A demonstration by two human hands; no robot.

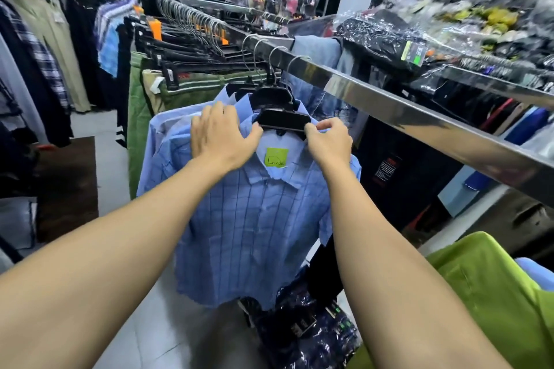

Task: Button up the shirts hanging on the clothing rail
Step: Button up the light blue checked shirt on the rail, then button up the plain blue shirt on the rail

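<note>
Fingers (209, 112) of the left hand (221, 136) lie spread and relaxed over the shoulder of the blue checked shirt (254, 219), just beside the black hanger (283, 120), with the thumb reaching the hanger's near end. At the hanger's other end, the right hand (329, 142) pinches the shirt's collar between thumb and fingers (326, 124). The shirt hangs on this hanger, a green label (276, 157) just below it, the steel clothing rail (389, 108) above.

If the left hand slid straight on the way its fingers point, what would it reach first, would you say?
Probably the next light-blue shirt hanging just behind: the left hand lies on the shoulder of the front shirt, fingers pointing up and away toward it. Depth is unclear.
</note>
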